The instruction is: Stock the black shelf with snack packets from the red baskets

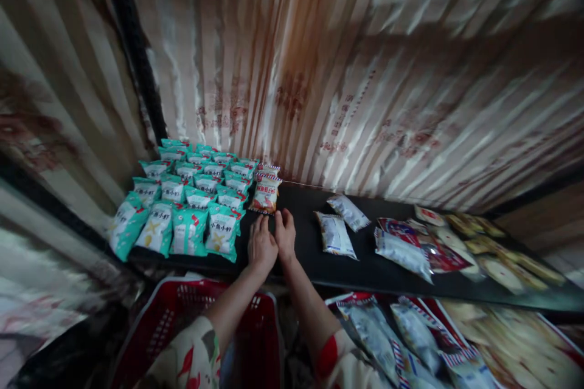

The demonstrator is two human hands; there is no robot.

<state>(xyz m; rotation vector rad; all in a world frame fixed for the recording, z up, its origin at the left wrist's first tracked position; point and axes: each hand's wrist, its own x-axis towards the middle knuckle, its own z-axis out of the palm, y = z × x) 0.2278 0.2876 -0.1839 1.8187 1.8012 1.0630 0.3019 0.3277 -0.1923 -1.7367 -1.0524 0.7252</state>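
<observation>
Side by side on the black shelf, my two hands reach to the lower edge of an orange and white snack bag. Fingers of my left hand are stretched forward, tips at the bag's bottom edge. My right hand lies close to its right, fingers extended near the bag's lower right corner. I cannot tell whether either hand presses on the bag. Another bag of the same look stands behind it, mostly hidden. Left of these, teal and white snack bags stand in several rows.
Silvery bags lie loose to the right, then a red packet and flat yellowish packs. Below the shelf are a red plastic basket and silvery striped bags. Printed sheeting forms the back; a black post rises left.
</observation>
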